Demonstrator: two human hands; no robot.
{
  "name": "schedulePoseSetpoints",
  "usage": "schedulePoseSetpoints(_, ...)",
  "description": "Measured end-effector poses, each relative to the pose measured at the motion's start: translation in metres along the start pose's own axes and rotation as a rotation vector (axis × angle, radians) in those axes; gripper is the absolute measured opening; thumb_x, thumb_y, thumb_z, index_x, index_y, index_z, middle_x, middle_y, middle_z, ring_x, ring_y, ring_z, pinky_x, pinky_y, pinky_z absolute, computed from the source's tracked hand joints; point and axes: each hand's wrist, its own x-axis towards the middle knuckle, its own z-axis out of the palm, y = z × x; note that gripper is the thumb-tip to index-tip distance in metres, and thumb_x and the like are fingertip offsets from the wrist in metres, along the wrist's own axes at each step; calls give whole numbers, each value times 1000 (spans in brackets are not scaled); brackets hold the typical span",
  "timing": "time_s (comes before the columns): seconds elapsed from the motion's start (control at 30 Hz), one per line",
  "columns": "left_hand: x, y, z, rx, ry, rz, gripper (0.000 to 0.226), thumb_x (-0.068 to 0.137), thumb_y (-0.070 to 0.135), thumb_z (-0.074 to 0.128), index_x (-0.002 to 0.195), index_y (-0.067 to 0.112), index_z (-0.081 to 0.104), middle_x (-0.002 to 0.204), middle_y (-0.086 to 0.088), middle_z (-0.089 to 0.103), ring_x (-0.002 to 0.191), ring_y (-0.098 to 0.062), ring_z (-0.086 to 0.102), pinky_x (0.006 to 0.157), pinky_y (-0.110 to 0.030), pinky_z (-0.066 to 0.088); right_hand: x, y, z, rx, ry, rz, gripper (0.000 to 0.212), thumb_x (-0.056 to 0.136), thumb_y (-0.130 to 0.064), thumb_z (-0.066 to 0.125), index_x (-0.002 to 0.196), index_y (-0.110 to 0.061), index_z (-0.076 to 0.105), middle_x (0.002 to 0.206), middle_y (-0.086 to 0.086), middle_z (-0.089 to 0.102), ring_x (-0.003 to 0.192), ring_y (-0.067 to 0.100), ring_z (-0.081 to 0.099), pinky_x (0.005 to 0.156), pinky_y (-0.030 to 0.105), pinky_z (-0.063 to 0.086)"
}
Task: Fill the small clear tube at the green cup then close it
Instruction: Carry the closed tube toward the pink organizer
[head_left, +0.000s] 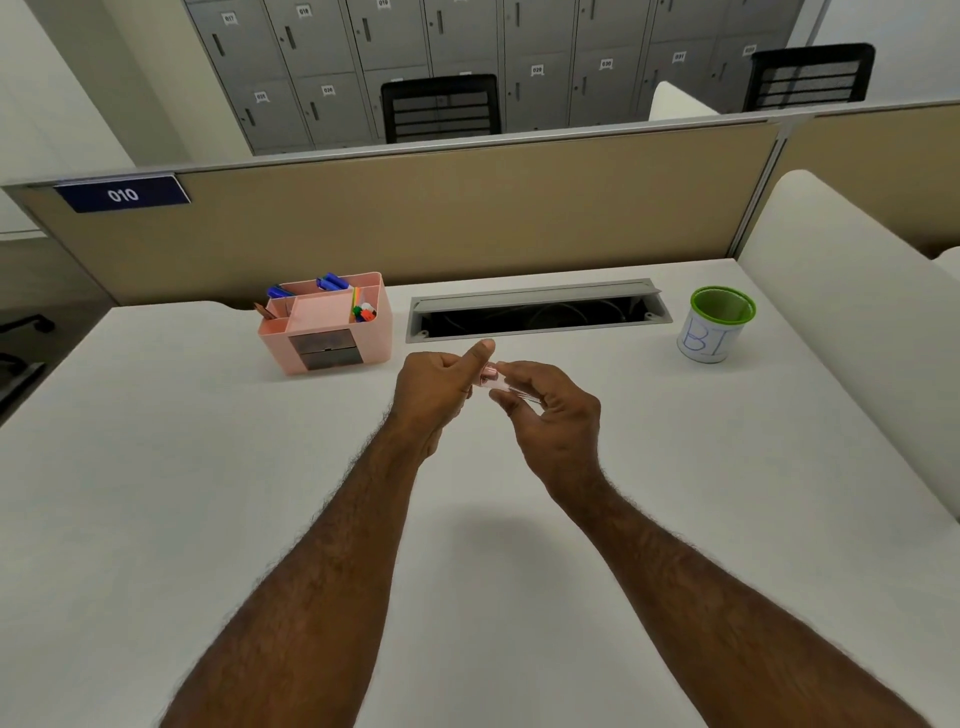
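Small clear tube (511, 387) gripped between both hands, left (441, 397) and right (550, 415), above table (208, 467).

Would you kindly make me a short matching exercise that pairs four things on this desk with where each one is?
Things:
1. green cup
2. pink organiser
3. small clear tube
4. cable hatch

Places:
A. held between the left hand and the right hand, above the desk
B. far right of the desk, beside the white divider
C. sunk into the desk along the back, middle
D. back left of the desk, holding pens

Pairs: 1-B, 2-D, 3-A, 4-C
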Motion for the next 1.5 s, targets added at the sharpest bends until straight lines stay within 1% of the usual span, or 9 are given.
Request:
schedulePoseSetpoints(0.13,2,-8,0,50,12,94,39,82,56,59,73,18,68,63,3,60,64,-16,55,61,-24,42,1,-1,9,179,-67,389,26,80,-23,75,106,-22,71,96,-18,70,84,-6,68,78,12,54)
schedulePoseSetpoints(0.27,6,-19,-5,209,1,206,44,84,55,58,82,15,75,67,5,65,64,-13,59,57,-21,38,2,0,9,955,-131,1025,14,84,-10,70,97,-6,74,101,13,75,87,19,72,76,25,60)
schedulePoseSetpoints(0.37,13,-27,-9,314,-23,207,48,84,56,57,85,12,76,71,2,66,61,-12,58,56,-20,37,1,2,10,1020,-177,1137,16,84,-6,69,99,0,72,100,17,74,82,19,73,67,22,59)
schedulePoseSetpoints(0.7,42,-49,-38,269,79,245,39,85,56,53,73,22,70,63,16,60,59,-4,55,59,-14,35,42,-1,56,125,-549,685,30,82,-33,73,100,-15,59,98,3,71,90,21,65,63,26,48)
schedulePoseSetpoints(0.87,76,-67,-73,341,219,252,42,93,46,49,110,12,67,110,-5,71,96,-19,62,84,-29,47,74,-7,106,68,-510,467,44,90,-27,64,129,-26,44,119,0,62,100,19,61,65,21,49)
schedulePoseSetpoints(1.0,108,-87,-116,426,300,250,40,89,33,61,124,13,57,127,-9,63,114,-27,59,92,-37,49,105,-10,154,87,-483,375,27,86,-21,63,109,-27,51,106,-8,60,90,9,60,54,12,45)
schedulePoseSetpoints(1.17,149,-101,-150,516,312,179,54,85,23,68,133,13,47,138,-9,55,124,-30,53,96,-44,48,142,-3,217,50,-489,370,19,80,-18,62,97,-22,55,106,-1,61,95,16,60,73,33,54)
schedulePoseSetpoints(1.33,182,-120,-164,700,205,136,71,87,23,64,147,13,27,157,-8,29,142,-31,31,109,-45,36,165,5,272,-21,-554,242,21,74,-13,67,88,-23,55,84,-12,57,72,5,51,51,5,38)
schedulePoseSetpoints(1.5,198,-139,-164,771,126,111,74,88,21,63,149,14,22,161,-6,17,146,-30,21,112,-43,31,181,30,309,-297,-603,85,21,78,-23,73,98,-20,65,100,-1,67,88,14,50,71,26,41)
